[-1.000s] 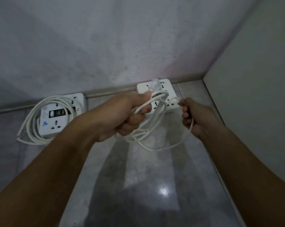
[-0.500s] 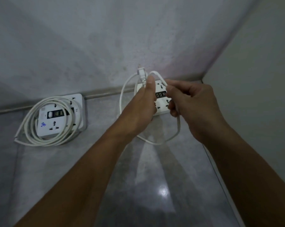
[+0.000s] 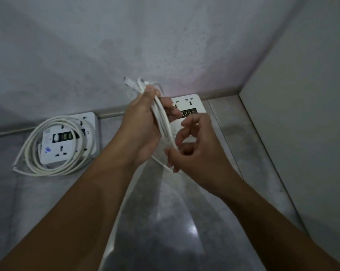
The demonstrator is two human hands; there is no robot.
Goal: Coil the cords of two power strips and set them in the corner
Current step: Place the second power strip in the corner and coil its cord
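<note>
Risk: loops of white cord (image 3: 161, 118) spring out of my left hand (image 3: 143, 126) if squeeze slackens while right hand (image 3: 196, 147) works next strand; stiff cable likely wants to uncoil. Hard tug could drag power strip (image 3: 192, 104), centre-right of frame at wall base. Plug (image 3: 129, 84) pokes loose above fist, may flop out.

Left fingers wrapped tight round bundle. Right thumb and fingertips pinching single strand just below, other fingers half curled.

Second power strip (image 3: 54, 145), left of frame, already wears coiled cord (image 3: 31, 153).

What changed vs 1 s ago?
Left hand lifted the white cord bundle upright, plug on top, still gripping it. Right hand moved down to pinch the cord below. The white square corner power strip and the cord-wrapped left power strip stayed put.
</note>
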